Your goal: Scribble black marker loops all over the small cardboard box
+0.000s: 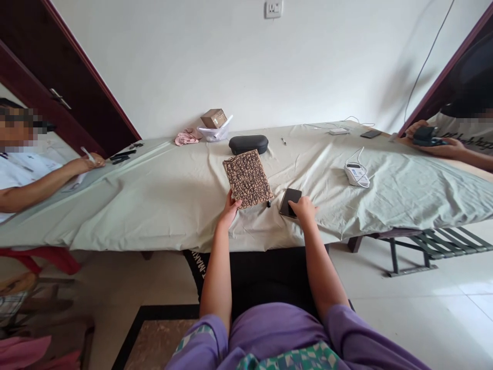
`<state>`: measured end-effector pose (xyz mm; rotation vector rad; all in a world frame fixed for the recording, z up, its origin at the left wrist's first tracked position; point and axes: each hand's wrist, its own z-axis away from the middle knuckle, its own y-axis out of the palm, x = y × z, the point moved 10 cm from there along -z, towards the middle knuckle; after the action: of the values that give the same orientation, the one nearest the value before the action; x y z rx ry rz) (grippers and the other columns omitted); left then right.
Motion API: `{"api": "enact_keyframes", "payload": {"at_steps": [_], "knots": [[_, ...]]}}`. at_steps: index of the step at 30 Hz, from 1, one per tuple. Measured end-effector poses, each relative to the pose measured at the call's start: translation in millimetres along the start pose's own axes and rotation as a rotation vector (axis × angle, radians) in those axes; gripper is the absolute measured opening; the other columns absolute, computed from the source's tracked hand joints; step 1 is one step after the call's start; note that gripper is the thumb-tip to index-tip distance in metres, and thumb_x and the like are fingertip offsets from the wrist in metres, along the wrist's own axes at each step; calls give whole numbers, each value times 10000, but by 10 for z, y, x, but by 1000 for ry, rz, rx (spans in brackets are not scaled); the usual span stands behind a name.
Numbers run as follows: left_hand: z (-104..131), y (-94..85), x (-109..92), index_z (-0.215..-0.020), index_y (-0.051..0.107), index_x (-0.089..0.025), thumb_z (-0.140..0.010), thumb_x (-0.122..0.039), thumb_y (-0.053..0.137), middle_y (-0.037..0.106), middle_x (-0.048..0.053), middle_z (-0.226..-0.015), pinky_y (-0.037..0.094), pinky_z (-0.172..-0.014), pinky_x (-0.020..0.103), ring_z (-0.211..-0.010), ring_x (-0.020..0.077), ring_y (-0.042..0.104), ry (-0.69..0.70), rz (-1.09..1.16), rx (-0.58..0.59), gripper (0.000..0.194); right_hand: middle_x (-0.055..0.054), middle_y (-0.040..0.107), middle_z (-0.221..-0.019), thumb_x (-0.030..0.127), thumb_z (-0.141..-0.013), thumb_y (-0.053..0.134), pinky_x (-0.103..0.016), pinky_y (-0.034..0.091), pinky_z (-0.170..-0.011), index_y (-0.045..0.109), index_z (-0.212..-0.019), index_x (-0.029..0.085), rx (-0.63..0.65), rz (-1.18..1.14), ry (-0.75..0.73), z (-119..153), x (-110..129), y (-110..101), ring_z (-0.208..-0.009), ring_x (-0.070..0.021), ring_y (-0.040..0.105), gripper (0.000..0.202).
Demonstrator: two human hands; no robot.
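A brown cardboard piece (249,180) covered in black looping scribbles is tilted up in my left hand (230,209), whose fingers hold its lower left corner. To its right, a dark phone (289,201) lies on the cloth-covered table (169,205). My right hand (304,209) is over the phone's right side, one finger touching its surface; the other fingers look curled, and whether they grip the phone is unclear. A small black item (268,204) shows by the cardboard's lower right corner. Behind the cardboard sits a black oval case (248,144).
At the back are a pink cloth (187,136), a plastic basket (214,134) with a brown box (214,118), and a pen (284,141). A white power strip (356,174) with its cord lies at right. People sit at both table ends, one holding a dark object.
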<state>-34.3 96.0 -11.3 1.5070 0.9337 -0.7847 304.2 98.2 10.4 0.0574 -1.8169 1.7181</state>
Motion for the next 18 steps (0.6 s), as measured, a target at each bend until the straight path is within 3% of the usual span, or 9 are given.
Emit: {"api": "enact_keyframes", "payload": {"at_steps": [2, 6, 9, 11, 13, 16, 18], "knots": [[-12, -8, 20, -1609, 498, -389, -660, -495, 1005, 688, 66, -1508, 372, -1316, 519, -1554, 313, 532, -9, 7, 1, 1081, -316, 679, -1410, 486, -976, 716, -604, 391, -1202, 635, -1433, 41, 3, 6, 14, 32, 44, 39, -1384, -472, 642, 643], [-21, -31, 58, -1628, 473, -416, -659, -516, 1003, 668, 48, -1538, 398, -1299, 509, -1536, 300, 553, -32, 4, -6, 1109, -437, 551, -1505, 521, -822, 872, -623, 394, -1186, 462, -1583, -76, -98, 19, 17, 147, 236, 82, -1448, -541, 553, 1050], [-18, -21, 43, -1643, 467, -421, -686, -528, 994, 660, 52, -1565, 393, -1313, 508, -1542, 304, 551, -13, -16, 6, 1098, -426, 546, -1514, 480, -727, 946, -645, 388, -1188, 427, -1617, -25, -120, -70, 24, 140, 292, 111, -1470, -550, 531, 1148], [-16, -10, 30, -1654, 462, -410, -711, -529, 981, 667, 59, -1564, 384, -1326, 510, -1551, 311, 545, 3, -27, 13, 1083, -366, 620, -1450, 420, -680, 959, -657, 413, -1175, 531, -1516, 46, -66, -300, 38, 69, 236, 154, -1477, -536, 533, 1011], [-18, -7, 29, -1658, 464, -390, -720, -520, 976, 677, 69, -1554, 379, -1332, 509, -1566, 315, 530, 10, -30, 15, 1077, -270, 718, -1283, 340, -659, 924, -633, 479, -1128, 644, -1286, 114, -11, -570, 27, -13, 176, 180, -1422, -501, 588, 722], [-29, -18, 47, -1642, 485, -388, -708, -513, 983, 674, 69, -1565, 380, -1328, 515, -1587, 319, 508, 5, -23, 9, 1065, -127, 757, -967, 329, -705, 818, -530, 581, -1013, 650, -934, 194, 66, -824, -43, -72, 163, 191, -1176, -408, 726, 314], [-39, -34, 52, -1617, 516, -392, -729, -545, 961, 640, 58, -1615, 357, -1345, 516, -1610, 316, 483, 6, -30, -3, 1005, -68, 742, -861, 391, -781, 734, -470, 625, -933, 637, -891, 216, 111, -924, -99, -47, 206, 189, -999, -334, 768, 228]]}}
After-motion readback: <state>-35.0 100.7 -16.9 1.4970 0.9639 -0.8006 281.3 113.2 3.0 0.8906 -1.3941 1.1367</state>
